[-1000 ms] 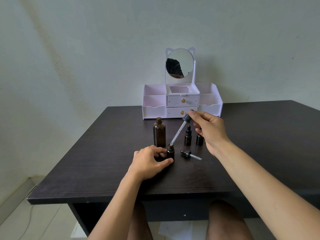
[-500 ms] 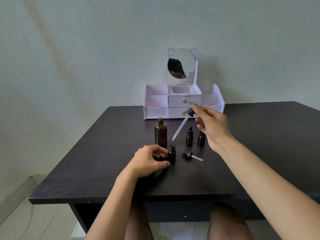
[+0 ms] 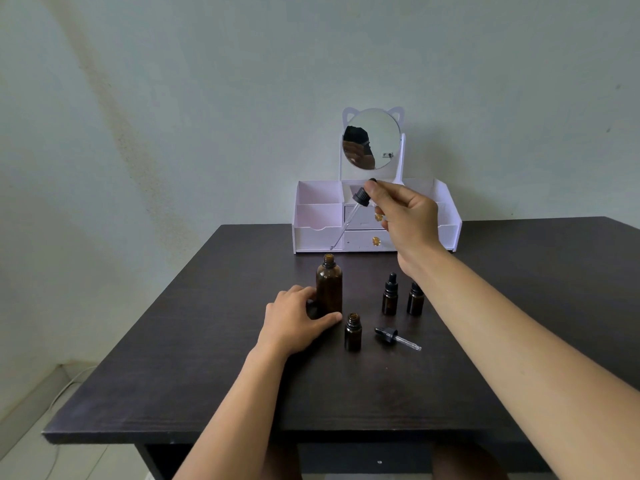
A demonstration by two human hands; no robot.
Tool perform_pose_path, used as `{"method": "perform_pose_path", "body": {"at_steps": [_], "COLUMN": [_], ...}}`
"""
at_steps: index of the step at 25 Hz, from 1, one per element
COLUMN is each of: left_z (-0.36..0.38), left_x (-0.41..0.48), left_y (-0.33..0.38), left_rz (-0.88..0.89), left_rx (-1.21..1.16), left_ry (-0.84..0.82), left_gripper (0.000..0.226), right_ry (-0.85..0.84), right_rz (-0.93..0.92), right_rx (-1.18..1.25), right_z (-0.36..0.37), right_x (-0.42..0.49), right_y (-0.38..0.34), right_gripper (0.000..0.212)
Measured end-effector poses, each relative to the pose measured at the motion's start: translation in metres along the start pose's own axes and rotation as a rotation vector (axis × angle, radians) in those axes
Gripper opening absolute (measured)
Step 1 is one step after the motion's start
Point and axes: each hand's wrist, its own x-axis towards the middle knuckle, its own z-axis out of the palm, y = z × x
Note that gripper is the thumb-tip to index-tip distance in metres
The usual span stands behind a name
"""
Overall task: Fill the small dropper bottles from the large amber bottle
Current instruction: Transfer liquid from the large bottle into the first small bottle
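Large amber bottle [image 3: 329, 289], a round-shouldered glass cylinder with a bare threaded neck, stands on the dark wood-grain bench [image 3: 207, 341], its base clasped by the curled left hand [image 3: 294, 322]. The right hand [image 3: 405, 220] pinches a dropper [image 3: 360, 198] by its black rubber bulb, slim glass pipette slanting toward seven o'clock. At that bottle's four o'clock stands an uncapped small bottle [image 3: 353, 332]; a spare dropper [image 3: 394, 338] lies at its three o'clock.

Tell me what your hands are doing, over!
Left hand holds large amber bottle. Right hand pinches dropper, tip above its open mouth. Small bottle open nearby. Path clear.
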Motion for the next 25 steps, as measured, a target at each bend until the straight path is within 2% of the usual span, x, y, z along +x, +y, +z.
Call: {"method": "perform_pose_path", "body": {"at_steps": [4,8,12,17,25], "left_z": [0.004,0.005,0.006,0.004,0.004], "left_x": [0.001,0.001,0.001,0.001,0.001], "left_y": [-0.003,-0.004,-0.004,-0.004,-0.002], "left_rz": [0.021,0.023,0.022,0.016,0.015], "left_rx": [0.004,0.012,0.015,0.025,0.038], "left_ry": [0.023,0.038,0.044,0.033,0.019], "left_gripper": [0.052,0.053,0.055,0.058,0.058], "right_ry": [-0.044,-0.129,-0.152,-0.253,-0.226], "right_rz": [-0.017,-0.065,-0.079,-0.129,-0.094], "right_rx": [-0.071,-0.129,-0.124,-0.279,-0.284], "right_z": [0.007,0.010,0.014,0.019,0.018], "right_x": [-0.002,-0.009,-0.009,-0.012,-0.016], "right_y": [0.009,0.013,0.014,0.024,0.034], "right_gripper": [0.016,0.003,0.006,0.011,0.006]}}
